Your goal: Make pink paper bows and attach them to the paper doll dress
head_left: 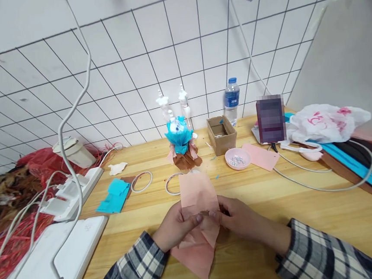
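A sheet of pink crepe paper [198, 190] is gathered at its middle between both hands, above the near part of the table. My left hand [177, 227] pinches the gather from the left, thumb on top. From the right, my right hand [236, 217] pinches the same fold, the two thumbs almost meeting. The paper's lower part hangs in folds below the thumbs. Behind it stands a small white figure dressed in blue crepe paper [180, 138], with brown paper at its base. Two white mannequin figures [184, 100] are at the wall.
A cardboard box [222, 136], a pink dish of small beads [237, 158], a water bottle [232, 98] and a phone [270, 119] stand farther back. Blue paper [114, 195], rings [141, 182] and a power strip [76, 194] lie left. A white cable [60, 141] hangs in front.
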A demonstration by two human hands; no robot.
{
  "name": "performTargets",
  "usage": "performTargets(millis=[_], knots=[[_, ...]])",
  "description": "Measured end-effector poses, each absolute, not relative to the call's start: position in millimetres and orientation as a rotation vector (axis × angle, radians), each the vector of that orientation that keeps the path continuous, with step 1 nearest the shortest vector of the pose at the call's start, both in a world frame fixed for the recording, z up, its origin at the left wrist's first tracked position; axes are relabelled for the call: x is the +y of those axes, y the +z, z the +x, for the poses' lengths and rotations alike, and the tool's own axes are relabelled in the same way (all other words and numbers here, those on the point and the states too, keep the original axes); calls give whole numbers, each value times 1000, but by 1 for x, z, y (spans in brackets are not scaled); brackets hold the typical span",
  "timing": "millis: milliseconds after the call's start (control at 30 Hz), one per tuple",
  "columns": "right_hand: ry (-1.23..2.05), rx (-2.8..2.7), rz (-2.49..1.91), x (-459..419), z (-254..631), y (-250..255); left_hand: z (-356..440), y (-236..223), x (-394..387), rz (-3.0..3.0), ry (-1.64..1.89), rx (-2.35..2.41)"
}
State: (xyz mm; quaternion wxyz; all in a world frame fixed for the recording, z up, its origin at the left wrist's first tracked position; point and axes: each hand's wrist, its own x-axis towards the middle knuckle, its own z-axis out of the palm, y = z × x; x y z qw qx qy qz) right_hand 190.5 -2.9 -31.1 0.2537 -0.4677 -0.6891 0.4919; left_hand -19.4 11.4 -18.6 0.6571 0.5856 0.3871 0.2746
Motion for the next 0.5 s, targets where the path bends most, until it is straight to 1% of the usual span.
performTargets(millis=[267,500], knots=[[1366,-1823,-1256,-2,188,-35,-15,-13,11,1466,586,843],[1423,-1799,-1119,-2,189,-26,-15,-15,11,1556,614,860]])
